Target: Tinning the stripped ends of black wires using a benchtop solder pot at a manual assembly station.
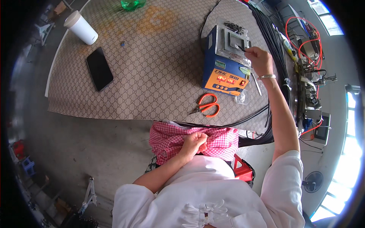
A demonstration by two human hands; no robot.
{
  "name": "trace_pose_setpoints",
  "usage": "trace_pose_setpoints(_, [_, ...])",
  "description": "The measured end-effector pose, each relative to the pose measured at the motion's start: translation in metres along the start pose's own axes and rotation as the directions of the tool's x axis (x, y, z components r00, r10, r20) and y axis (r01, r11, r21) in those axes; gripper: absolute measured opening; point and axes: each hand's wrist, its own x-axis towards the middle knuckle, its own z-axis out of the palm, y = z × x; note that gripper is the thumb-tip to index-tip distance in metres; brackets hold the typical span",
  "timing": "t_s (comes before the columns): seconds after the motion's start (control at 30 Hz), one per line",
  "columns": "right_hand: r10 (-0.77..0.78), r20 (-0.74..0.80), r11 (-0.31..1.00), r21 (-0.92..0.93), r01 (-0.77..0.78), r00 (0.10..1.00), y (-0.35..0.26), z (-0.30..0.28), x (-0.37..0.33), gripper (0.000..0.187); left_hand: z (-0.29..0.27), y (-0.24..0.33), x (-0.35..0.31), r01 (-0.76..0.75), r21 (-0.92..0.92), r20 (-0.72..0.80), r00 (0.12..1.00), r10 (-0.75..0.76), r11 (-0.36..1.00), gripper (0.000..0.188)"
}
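My right hand (pixel 259 60) is over the top of a blue box-shaped solder pot (pixel 225 74) with an orange front panel and a lit red display. Its fingers pinch a thin dark piece (pixel 242 49), whose tip reaches over the square metal well (pixel 236 40); I cannot make out its kind. Small dark bits (pixel 235 27) lie on the foil-like rim behind the well. My left hand (pixel 194 144) rests at my lap over a pink checked cloth (pixel 167 138), fingers curled closed. Anything inside them is hidden.
Orange-handled nippers (pixel 208 105) lie in front of the pot. A long bundle of black cables (pixel 274 41) runs along the table's right side. On the left of the patterned cover (pixel 152 76) are a black phone (pixel 99 69) and a white tumbler (pixel 81 28).
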Motion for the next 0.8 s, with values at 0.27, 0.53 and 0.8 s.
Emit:
trace_pose_setpoints(0.27, [-0.008, 0.009, 1.0, 0.026, 0.008, 1.0, 0.004, 0.004, 0.002, 0.016, -0.001, 0.003, -0.002, 0.031, 0.001, -0.001, 1.0, -0.031, 1.0, 0.015])
trace_pose_setpoints(0.53, [0.185, 0.17, 0.851, 0.465, -0.244, 0.968, -0.002, -0.011, -0.011, 0.017, 0.002, 0.0, -0.001, -0.03, 0.023, -0.014, 0.999, 0.03, 0.999, 0.016])
trace_pose_setpoints(0.8, [0.041, 0.395, 0.096, 0.913, -0.397, 0.918, -0.011, -0.029, -0.082, 0.01, 0.015, 0.006, -0.014, -0.126, 0.038, 0.17, 0.978, 0.117, 0.991, 0.015])
